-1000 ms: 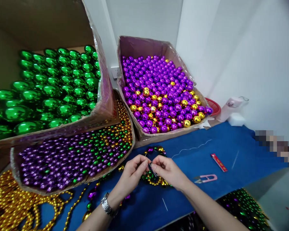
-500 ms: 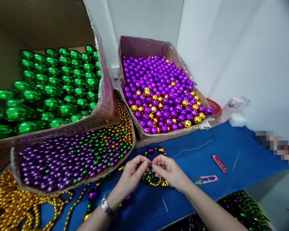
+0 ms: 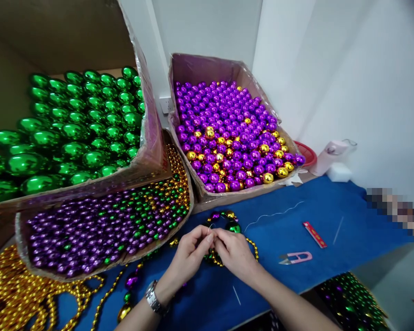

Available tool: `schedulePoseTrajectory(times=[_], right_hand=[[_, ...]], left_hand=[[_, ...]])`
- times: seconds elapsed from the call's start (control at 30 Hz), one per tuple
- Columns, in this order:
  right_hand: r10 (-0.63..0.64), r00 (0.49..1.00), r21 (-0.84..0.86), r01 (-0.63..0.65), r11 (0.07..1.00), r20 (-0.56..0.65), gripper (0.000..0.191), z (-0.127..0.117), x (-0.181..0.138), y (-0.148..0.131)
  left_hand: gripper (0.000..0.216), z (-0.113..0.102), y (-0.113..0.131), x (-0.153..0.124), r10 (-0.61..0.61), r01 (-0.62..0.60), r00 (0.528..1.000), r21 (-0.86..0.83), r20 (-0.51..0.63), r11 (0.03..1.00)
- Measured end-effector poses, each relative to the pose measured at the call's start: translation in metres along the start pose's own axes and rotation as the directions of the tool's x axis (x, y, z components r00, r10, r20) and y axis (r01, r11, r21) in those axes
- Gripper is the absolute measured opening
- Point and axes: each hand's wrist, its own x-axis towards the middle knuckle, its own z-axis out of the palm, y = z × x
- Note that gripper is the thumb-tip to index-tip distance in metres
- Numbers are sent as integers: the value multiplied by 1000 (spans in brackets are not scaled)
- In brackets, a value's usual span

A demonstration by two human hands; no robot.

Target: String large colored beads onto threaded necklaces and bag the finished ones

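Presumably for fine control, left hand (image 3: 190,248) pinches thread (image 3: 210,226); right hand (image 3: 235,253), touching left, pinches too, contents hidden.

A silver metal watchband (image 3: 152,296) with links circles the left wrist (image 3: 163,292); both forearms (image 3: 290,299) are bare.

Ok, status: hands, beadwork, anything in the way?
Left hand pinching thin thread, right hand against it. Beaded strand beneath, partly hidden. Pink snips off right, not in the way.

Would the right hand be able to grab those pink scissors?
Probably yes: the pink scissors lie uncovered on the blue cloth, right of the right hand. It just looks busy, fingers close against the left hand.
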Motion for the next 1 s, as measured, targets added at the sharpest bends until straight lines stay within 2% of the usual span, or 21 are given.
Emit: schedulePoseTrajectory(times=[0.2,0.4,0.43,0.5,0.57,0.63,0.7,0.73,0.77,0.83,0.87,0.93,1.0], right_hand=[[-29,998,-84,25,996,-53,20,-18,-2,-2],[-25,1000,-103,23,994,-10,15,-43,-7,-9],[-10,1000,-45,10,999,-6,14,-45,-7,-9],[53,999,202,-51,978,-5,13,-48,-8,-8],[133,991,479,-119,870,5,15,-46,-9,-6],[194,981,643,-148,752,-1,18,-40,-10,-2],[244,969,751,-139,646,-31,22,-31,-11,3],[272,961,806,-124,579,-47,24,-27,-11,6],[297,953,852,-105,513,-61,26,-23,-11,8],[339,937,914,-70,400,-77,26,-17,-11,12],[356,931,932,-60,356,-77,25,-16,-11,13],[379,923,954,-53,293,-65,22,-16,-11,13],[384,922,963,-58,263,-49,22,-19,-11,11]], left_hand=[[23,-2,1,0,-38,37,999,-58,-25,998],[22,-2,1,2,-22,22,1000,14,-12,1000],[21,-3,1,3,-15,15,1000,33,-12,999],[21,-5,2,3,9,-6,1000,106,-24,994],[20,-8,2,3,58,-42,996,216,-69,976],[23,-11,2,2,76,-40,989,259,-131,965],[27,-12,-1,1,-31,45,987,87,-158,995],[28,-12,-3,1,-120,109,983,-85,-138,990],[28,-10,-5,0,-206,172,974,-282,-95,944],[26,-6,-11,-1,-306,247,952,-625,13,741],[25,-4,-13,-1,-321,259,945,-736,60,626],[24,1,-16,0,-318,270,939,-851,130,450],[22,6,-16,2,-291,273,941,-892,171,361]])
